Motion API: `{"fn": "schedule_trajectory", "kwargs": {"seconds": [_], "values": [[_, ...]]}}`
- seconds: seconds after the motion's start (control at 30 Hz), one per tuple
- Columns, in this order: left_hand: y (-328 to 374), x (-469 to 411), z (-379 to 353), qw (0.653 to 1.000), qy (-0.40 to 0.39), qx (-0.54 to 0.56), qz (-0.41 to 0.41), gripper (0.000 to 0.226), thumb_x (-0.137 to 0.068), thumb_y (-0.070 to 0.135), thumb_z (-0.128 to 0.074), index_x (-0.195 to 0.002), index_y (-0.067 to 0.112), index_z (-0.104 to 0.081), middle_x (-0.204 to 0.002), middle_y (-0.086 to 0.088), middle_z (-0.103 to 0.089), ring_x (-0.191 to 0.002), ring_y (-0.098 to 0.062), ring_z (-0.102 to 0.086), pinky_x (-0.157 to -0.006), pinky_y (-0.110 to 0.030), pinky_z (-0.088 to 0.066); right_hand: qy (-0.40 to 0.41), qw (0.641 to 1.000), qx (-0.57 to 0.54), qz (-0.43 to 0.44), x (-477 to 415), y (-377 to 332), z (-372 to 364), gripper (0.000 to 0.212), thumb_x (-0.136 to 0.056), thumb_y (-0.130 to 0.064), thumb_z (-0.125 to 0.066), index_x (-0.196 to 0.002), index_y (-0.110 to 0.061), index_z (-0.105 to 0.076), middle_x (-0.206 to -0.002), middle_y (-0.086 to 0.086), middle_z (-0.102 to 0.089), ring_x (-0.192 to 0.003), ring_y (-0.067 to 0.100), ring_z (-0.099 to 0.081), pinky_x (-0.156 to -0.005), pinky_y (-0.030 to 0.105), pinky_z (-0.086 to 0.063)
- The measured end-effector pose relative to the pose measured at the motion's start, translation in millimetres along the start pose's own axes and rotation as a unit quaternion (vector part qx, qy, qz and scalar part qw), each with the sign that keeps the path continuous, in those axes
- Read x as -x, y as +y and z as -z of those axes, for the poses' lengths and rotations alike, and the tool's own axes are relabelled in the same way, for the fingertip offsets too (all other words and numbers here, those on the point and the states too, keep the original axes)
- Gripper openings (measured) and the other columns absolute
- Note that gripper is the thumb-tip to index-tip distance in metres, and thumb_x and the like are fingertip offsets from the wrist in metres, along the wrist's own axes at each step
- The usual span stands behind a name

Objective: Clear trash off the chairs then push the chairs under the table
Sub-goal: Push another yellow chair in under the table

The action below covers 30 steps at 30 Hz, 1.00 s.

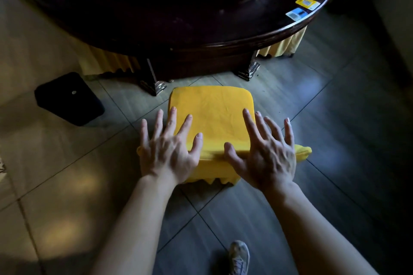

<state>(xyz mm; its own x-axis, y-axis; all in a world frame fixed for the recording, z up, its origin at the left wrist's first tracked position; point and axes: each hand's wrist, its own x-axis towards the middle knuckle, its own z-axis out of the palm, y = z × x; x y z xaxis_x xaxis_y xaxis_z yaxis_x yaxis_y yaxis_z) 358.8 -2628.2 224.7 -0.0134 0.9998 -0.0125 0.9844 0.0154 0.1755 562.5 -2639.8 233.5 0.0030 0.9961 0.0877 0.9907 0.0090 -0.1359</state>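
Grey floor tiles [290,100] fill most of the frame, dim at the right and lit warm at the left. A dark round desk [201,35] with a yellow skirt spans the top of the frame, two cards [301,8] lying near its edge at upper right. In the centre stands the yellow-covered chair [212,114], its seat bare and its front edge just short of the desk's legs. The left hand [167,152] and the right hand [266,156] hover over the chair's back with fingers spread wide, each grip holding nothing. A dark square object [69,98] lies on the floor at left. A grey shoe [239,257] shows at the bottom.
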Motion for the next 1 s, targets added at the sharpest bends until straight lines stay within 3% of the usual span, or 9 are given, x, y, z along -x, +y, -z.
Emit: {"fn": "schedule_trajectory", "kwargs": {"seconds": [0.2, 1.0], "values": [[6, -31, -2, 1.000, 0.016, 0.002, 0.003, 0.069, -0.094, 0.066, -0.020, -0.158, 0.039, -0.031, -0.172, -0.004, -0.013, -0.159, -0.027, -0.007, -0.126, -0.057, 0.002, 0.025, 0.999, -0.025, -0.030, -35, 2, -2, 0.086, -0.086, -0.076, -0.031, -0.158, -0.030, -0.028, -0.157, 0.009, -0.045, -0.145, 0.026, -0.040, -0.125, 0.054, -0.008], [26, -166, -7, 0.998, 0.042, -0.015, 0.043, 0.071, -0.094, 0.067, -0.021, -0.155, 0.036, -0.039, -0.169, -0.006, -0.025, -0.156, -0.030, -0.020, -0.126, -0.057, -0.007, -0.019, 0.999, -0.006, 0.043, -184, 25, -12, 0.086, -0.087, -0.077, -0.021, -0.159, -0.031, -0.023, -0.161, 0.008, -0.038, -0.149, 0.028, -0.034, -0.125, 0.057, 0.001]]}}
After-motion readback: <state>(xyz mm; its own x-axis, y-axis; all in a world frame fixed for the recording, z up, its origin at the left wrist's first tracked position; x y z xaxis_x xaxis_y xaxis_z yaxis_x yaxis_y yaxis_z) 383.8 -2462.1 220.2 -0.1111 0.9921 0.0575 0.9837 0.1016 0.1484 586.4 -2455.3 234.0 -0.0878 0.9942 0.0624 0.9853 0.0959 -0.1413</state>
